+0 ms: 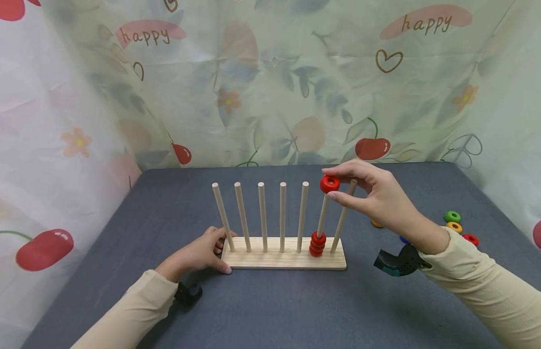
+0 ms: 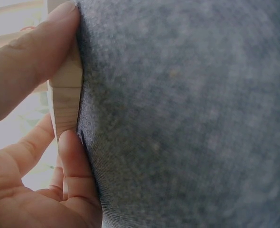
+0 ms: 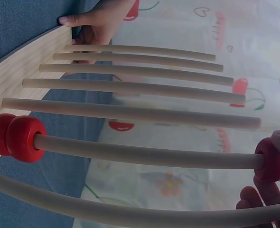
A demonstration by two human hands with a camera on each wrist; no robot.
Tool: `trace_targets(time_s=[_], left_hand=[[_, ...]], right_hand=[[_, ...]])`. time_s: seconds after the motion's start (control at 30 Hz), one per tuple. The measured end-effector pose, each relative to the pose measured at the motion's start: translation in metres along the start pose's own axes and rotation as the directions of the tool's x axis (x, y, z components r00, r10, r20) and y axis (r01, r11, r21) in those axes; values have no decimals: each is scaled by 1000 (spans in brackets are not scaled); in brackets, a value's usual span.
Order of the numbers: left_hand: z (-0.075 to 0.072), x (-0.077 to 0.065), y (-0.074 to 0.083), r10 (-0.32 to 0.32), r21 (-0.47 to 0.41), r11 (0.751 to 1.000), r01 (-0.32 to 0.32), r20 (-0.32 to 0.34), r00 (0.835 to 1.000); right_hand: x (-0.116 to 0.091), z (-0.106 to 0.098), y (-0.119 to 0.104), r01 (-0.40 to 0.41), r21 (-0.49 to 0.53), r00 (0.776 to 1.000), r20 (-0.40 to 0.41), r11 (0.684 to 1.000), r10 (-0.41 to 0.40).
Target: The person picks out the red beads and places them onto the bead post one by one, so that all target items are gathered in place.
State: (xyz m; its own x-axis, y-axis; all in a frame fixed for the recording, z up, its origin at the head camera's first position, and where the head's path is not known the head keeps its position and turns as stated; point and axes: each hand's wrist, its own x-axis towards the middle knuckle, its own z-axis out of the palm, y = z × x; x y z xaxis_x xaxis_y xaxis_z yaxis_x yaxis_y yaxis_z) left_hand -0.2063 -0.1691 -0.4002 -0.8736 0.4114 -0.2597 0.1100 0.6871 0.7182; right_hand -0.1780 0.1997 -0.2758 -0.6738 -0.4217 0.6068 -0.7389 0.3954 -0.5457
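A pale wooden base [image 1: 270, 261] with several upright pegs stands on the dark table. My left hand [image 1: 205, 252] grips its left end, with thumb [image 2: 31, 61] at the front edge and fingers round the end. Between thumb and fingers, my right hand [image 1: 375, 191] pinches a red ring [image 1: 329, 184] at the top of the second peg from the right. In the right wrist view that peg's tip meets the hole of the held red ring [image 3: 272, 160]. Lower on the same peg sits a stack of red rings [image 1: 317, 244], down at the base.
Right of the base lie loose rings: a green ring [image 1: 452, 216], an orange ring [image 1: 454, 227] and a red ring [image 1: 471, 239]. Another orange ring [image 1: 377, 224] and a blue one are partly hidden by the right arm. A printed curtain [image 1: 270, 87] hangs behind the table [image 1: 270, 310].
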Motion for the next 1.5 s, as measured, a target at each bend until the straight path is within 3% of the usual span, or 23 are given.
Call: trace_targets(time_s=[0.67,1.5], left_hand=[[0,0,0,-2,-8,1000,2,1,1000],[0,2,-2,-21,-11,1000,21,4,1000]], right_hand=[[-4,2,3,-16,-69,1000,-5,997,15],[-7,0,5,-28,60,1000,5,998,27]])
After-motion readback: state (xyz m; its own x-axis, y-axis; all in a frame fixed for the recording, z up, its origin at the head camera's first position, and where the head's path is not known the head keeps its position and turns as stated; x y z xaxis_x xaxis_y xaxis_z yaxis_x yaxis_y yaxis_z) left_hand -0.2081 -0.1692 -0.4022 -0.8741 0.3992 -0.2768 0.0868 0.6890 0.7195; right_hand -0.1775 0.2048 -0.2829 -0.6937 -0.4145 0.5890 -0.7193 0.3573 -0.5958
